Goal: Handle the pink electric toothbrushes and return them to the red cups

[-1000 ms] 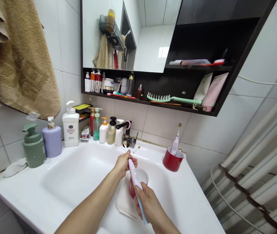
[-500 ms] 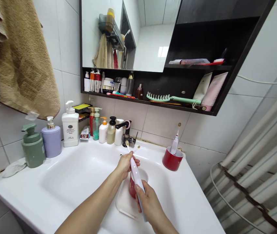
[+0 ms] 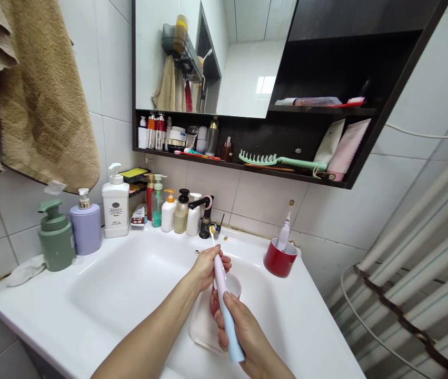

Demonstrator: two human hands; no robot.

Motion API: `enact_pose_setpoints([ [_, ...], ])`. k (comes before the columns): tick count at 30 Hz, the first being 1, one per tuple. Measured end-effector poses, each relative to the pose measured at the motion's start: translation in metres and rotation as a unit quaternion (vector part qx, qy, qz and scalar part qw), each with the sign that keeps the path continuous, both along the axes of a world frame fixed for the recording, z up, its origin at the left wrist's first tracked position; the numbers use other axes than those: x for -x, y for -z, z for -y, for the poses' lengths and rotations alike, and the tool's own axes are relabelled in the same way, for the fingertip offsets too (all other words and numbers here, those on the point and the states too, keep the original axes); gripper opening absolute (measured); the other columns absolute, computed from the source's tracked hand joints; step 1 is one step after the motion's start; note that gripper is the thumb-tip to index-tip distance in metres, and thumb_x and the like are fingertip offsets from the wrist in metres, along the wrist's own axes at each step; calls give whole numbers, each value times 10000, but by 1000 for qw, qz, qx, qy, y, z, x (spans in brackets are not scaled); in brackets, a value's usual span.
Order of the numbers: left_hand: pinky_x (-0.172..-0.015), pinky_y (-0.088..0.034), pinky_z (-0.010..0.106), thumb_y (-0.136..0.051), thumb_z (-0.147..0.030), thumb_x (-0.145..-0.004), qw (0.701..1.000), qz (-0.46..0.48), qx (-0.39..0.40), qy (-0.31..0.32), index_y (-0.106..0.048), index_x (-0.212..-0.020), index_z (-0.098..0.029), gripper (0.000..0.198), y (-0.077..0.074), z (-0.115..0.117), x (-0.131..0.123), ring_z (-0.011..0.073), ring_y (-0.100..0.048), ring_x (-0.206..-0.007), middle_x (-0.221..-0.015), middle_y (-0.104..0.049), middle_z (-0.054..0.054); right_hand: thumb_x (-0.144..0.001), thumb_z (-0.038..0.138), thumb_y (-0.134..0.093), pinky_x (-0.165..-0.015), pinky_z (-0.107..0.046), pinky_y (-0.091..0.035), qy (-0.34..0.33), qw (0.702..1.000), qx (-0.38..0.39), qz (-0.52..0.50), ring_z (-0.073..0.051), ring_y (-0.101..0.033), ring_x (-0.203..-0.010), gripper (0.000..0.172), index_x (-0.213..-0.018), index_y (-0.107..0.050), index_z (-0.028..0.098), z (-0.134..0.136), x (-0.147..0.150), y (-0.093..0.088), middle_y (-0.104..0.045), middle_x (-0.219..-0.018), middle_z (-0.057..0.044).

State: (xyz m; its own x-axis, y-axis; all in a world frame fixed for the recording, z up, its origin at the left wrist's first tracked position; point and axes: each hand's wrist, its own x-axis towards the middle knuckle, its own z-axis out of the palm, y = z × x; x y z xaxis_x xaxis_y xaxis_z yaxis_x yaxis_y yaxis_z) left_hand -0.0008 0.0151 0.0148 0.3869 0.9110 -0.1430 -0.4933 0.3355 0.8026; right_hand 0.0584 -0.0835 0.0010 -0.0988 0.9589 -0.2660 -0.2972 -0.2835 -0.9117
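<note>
Over the sink basin I hold an electric toothbrush (image 3: 221,284), its handle fading from pink to light blue. My right hand (image 3: 243,326) is wrapped round the lower handle. At the upper end, my left hand (image 3: 208,263) closes on the toothbrush near the base of its brush head (image 3: 212,230), which points toward the faucet. Below the toothbrush, a red cup (image 3: 233,285) stands in a whitish tray (image 3: 203,337) in the basin, partly hidden by my hands. A small yellowish thing (image 3: 226,238) shows on the sink's back edge; I cannot make out what it is.
Behind my hands is the black faucet (image 3: 205,210). To the right, a red holder (image 3: 280,261) carries another electric toothbrush (image 3: 285,231). Several pump bottles (image 3: 116,205) line the back left. A dark mirror cabinet (image 3: 346,183) overhangs the sink, and a towel (image 3: 46,105) hangs left.
The toothbrush has turned slightly and its blue lower end shows more. A second small brush head visible by my left fingers earlier no longer shows clearly. Both hands keep their grip.
</note>
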Motion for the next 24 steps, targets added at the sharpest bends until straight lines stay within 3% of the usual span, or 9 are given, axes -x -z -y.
enact_pose_setpoints([
  [4, -491, -381, 226, -423, -332, -682, 997, -42, -44, 38, -467, -691, -131, 206, 1, 7, -4, 102, -512, -488, -596, -552, 33, -679, 472, -369, -377, -167, -282, 60, 994, -86, 37, -39, -362, -356, 297, -708, -381, 177, -15, -6, 0, -398, -480, 62],
  [7, -541, -378, 216, -473, -260, -643, 983, -120, -128, -46, -488, -748, -149, 154, 10, 5, -1, 102, -508, -562, -657, -552, 28, -677, 447, -374, -443, -190, -350, 180, 957, -171, 151, -69, -423, -442, 278, -715, -397, 173, -41, -18, -3, -423, -527, 45],
  [9, -604, -373, 226, -503, -174, -596, 956, -200, -198, -80, -511, -724, -161, 129, 21, 4, 4, 114, -502, -609, -663, -551, 25, -667, 426, -387, -505, -196, -375, 219, 941, -186, 177, -83, -456, -522, 276, -790, -399, 180, -60, -28, -4, -437, -583, 40],
  [15, -719, -329, 282, -513, -55, -491, 835, -391, -385, -46, -554, -643, -203, 216, 52, 17, 14, 196, -473, -762, -718, -551, 38, -654, 364, -401, -551, -209, -376, 252, 908, -181, 283, -108, -484, -596, 274, -829, -425, 153, -93, -40, 15, -501, -643, 10],
  [20, -702, -339, 293, -468, -69, -532, 722, -525, -449, 34, -529, -569, -175, 128, 50, 25, 8, 216, -462, -800, -678, -535, 59, -657, 364, -448, -567, -244, -364, 207, 882, -154, 396, -119, -490, -577, 222, -659, -498, 147, -97, -39, 34, -526, -581, 10],
  [24, -686, -348, 271, -410, -99, -583, 624, -630, -451, 97, -544, -674, -151, 169, 45, 22, 4, 181, -462, -805, -772, -545, 52, -720, 327, -424, -589, -267, -395, 156, 867, -130, 455, -87, -502, -596, 227, -695, -518, 123, -100, -42, 41, -542, -657, 11],
])
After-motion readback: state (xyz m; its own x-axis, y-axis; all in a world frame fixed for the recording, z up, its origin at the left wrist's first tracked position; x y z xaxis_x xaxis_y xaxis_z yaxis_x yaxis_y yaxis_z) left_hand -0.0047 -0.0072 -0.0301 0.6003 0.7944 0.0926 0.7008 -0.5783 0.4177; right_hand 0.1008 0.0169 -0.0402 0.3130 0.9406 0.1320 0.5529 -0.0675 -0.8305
